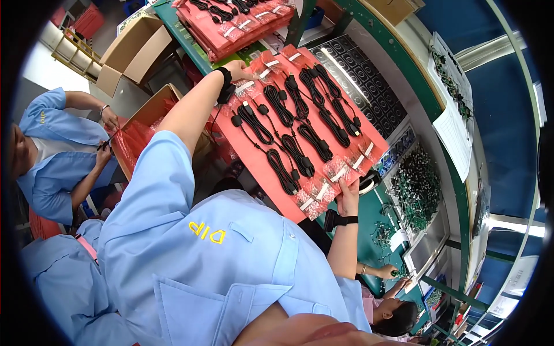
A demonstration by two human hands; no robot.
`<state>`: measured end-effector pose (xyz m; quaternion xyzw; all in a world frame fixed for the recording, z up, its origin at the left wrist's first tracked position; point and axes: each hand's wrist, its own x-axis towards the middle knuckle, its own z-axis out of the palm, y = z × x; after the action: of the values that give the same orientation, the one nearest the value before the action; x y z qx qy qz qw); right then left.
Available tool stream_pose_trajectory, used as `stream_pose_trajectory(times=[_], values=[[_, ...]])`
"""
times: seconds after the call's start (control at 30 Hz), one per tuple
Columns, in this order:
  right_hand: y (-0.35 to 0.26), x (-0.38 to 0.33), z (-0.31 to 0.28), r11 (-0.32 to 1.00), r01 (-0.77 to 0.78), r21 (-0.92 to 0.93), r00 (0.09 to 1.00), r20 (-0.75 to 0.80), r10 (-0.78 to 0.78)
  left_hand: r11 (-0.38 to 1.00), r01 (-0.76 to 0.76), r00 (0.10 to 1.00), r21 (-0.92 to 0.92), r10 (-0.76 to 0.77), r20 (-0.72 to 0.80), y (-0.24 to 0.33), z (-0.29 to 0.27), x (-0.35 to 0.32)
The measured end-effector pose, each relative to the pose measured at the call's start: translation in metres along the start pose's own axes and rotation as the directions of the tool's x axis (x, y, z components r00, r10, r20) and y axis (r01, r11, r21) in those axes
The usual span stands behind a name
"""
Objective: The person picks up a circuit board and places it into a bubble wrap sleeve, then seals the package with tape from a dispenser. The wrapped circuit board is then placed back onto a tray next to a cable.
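Note:
Between my hands is a flat pink sheet [254,167], tilted in view, its thickness hard to judge. Rows of coiled black cables [281,106] lie on it, with small clear bubble-wrapped pieces with white labels [324,183] along two opposite edges. My left hand [238,70] grips the sheet at its upper left corner, fingers partly hidden. At the lower right edge, my right hand [348,199] is closed on the sheet, thumb by the wrapped ends. A black band circles each wrist.
A pink stack with more cables [234,29] sits on the green bench ahead. Right of it lies a tray of dark square parts [369,81], then a heap of green-and-black components [416,190]. Co-workers [55,155] stand left near open cartons [135,55]; another person [395,317] works lower right.

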<state>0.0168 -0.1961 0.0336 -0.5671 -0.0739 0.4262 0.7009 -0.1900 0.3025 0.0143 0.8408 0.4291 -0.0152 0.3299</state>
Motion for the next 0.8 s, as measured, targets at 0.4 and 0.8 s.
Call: stream_pose_trajectory(times=[0.4,0.8], values=[[-0.039,-0.006,0.005,0.979,0.193,-0.072,0.966,0.190,-0.176,0.912,-0.030,0.978,-0.410,-0.057,-0.199,0.009,-0.023,-0.069],[-0.083,0.019,0.132,0.970,0.209,-0.129,0.918,0.367,-0.149,0.894,-0.008,0.940,-0.448,-0.146,-0.309,-0.051,-0.149,-0.133]])
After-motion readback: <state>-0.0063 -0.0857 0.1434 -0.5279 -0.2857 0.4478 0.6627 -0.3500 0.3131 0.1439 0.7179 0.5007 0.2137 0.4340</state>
